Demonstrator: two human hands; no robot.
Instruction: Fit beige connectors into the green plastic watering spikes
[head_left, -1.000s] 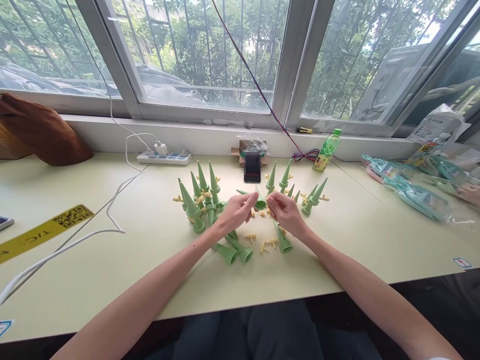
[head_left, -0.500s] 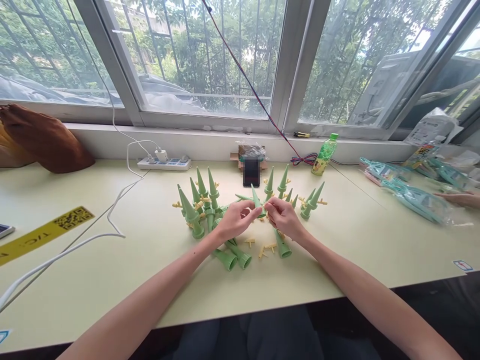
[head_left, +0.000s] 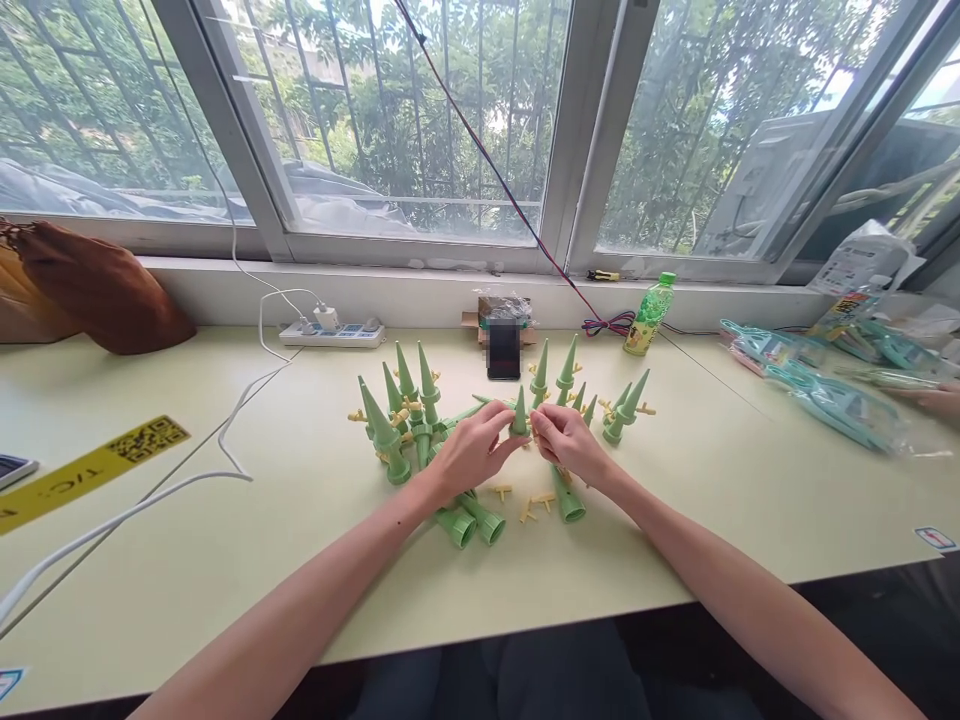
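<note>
My left hand (head_left: 474, 446) is closed on a green plastic watering spike (head_left: 520, 412), which stands nearly upright in its fingers with the tip up. Close beside it, my right hand (head_left: 568, 438) pinches a small yellow valve, mostly hidden by the fingertips, at the spike's collar. To the left is a group of upright green spikes (head_left: 384, 430) with yellow valves on them. More assembled spikes (head_left: 565, 368) stand behind and right of my right hand. Loose green tubes (head_left: 487, 523) lie in front of my left wrist, and another tube (head_left: 570, 502) lies below my right hand. Several yellow valves (head_left: 541, 502) lie between them.
A phone (head_left: 503, 352) leans on a small box at the back. Behind to the right stands a green-capped bottle (head_left: 649, 315). A power strip (head_left: 334, 335) and white cable (head_left: 238, 440) are at left. Bagged teal items (head_left: 832, 405) and another person's hand (head_left: 937, 400) are far right.
The spike in my left hand has gone from leaning left to nearly upright. Both hands stay together in about the same place. The view has shifted slightly.
</note>
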